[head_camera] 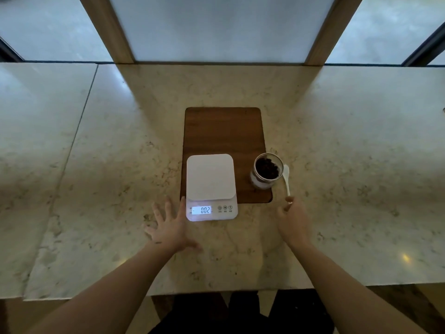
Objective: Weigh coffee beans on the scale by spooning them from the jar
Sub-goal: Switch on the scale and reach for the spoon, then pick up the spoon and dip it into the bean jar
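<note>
A white digital scale (pixel 210 179) sits on the near left part of a dark wooden board (pixel 224 131); its lit display reads 002 and its platform is bare. An open glass jar (pixel 266 170) with dark coffee beans stands on the board's near right corner. A white spoon (pixel 286 177) lies on the counter just right of the jar, handle toward me. My right hand (pixel 292 221) pinches the end of the spoon's handle with its fingertips. My left hand (pixel 169 225) rests flat on the counter just left of the scale, fingers spread.
The marble counter (pixel 349 165) stretches wide to both sides, with a seam (pixel 79 131) on the left. Wooden window posts (pixel 113 30) rise at the back edge. The counter's near edge lies just below my forearms.
</note>
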Available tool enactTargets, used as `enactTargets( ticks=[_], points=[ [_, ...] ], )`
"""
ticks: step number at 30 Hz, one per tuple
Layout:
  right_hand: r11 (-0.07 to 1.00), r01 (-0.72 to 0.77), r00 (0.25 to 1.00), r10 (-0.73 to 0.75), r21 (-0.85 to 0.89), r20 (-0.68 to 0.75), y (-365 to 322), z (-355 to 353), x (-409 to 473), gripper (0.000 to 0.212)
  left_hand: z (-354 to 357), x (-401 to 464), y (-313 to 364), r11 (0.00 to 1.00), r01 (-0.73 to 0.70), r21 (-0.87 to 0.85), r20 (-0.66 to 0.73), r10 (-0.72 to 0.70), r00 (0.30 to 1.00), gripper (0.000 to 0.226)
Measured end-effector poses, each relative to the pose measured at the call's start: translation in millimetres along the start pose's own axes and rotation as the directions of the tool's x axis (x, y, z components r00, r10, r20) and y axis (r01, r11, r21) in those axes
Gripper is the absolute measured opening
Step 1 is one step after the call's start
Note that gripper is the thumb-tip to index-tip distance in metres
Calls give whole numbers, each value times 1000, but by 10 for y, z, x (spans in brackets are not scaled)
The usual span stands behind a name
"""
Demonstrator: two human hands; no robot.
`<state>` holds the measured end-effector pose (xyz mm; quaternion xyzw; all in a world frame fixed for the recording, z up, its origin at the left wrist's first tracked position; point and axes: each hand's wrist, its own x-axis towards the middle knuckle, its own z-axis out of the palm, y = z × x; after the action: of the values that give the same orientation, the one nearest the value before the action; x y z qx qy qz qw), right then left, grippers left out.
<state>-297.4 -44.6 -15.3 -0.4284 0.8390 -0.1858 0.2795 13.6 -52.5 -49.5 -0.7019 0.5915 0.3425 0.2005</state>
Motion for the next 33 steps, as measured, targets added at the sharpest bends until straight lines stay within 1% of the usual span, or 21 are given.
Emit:
enactTargets(
  ticks=[2,3,5,9,11,13,15,16,18,20,23,25,27,29,33],
  points=[
    [998,-57,998,58,25,-39,39,-17,110,36,-12,-7,5,1000,11,0,6,-11,1000,164],
    [996,-87,995,88,27,-47,52,-15,162,32,-21,-13,8,1000,13,0,11,-13,1000,164],
    [991,-132,990,132,-7,-58,99,-5,275,17,-36,-19,15,1000,16,9,19,-16,1000,164],
    [980,-179,983,175,-86,-59,187,36,494,26,-50,-44,22,1000,10,-13,11,-10,1000,164],
    [976,-147,989,150,-161,10,225,51,575,30,-53,-64,16,999,-3,-41,7,3,1000,163],
    [960,-73,989,104,-269,103,221,38,630,35,-63,-83,19,999,-16,-40,8,17,1000,163],
    [940,17,980,53,-341,194,164,3,644,32,-85,-100,35,999,-19,-35,17,20,1000,163],
    [937,47,974,33,-347,223,123,-12,637,29,-96,-104,46,999,-15,-40,20,16,1000,163],
    [952,64,967,16,-300,254,64,-27,598,24,-110,-122,67,999,-4,-45,20,5,1000,163],
    [979,18,964,37,-202,265,34,-20,548,23,-118,-136,78,999,-4,-41,19,4,1000,163],
    [995,-95,980,92,8,176,-45,-30,431,26,-117,-147,72,999,-4,-38,13,4,1000,163],
    [977,-105,992,90,184,89,-120,-65,340,27,-121,-142,76,999,-1,-34,12,2,1000,163],
    [940,-82,996,85,332,3,-199,-122,250,27,-124,-138,77,1000,11,-27,9,-11,1000,163],
    [912,-26,996,59,410,-66,-278,-182,180,27,-119,-135,71,1000,22,-20,5,-22,1000,164],
    [907,101,985,-34,409,-167,-424,-252,80,28,-115,-133,75,1000,18,-10,-2,-18,1000,164]
  ],
)
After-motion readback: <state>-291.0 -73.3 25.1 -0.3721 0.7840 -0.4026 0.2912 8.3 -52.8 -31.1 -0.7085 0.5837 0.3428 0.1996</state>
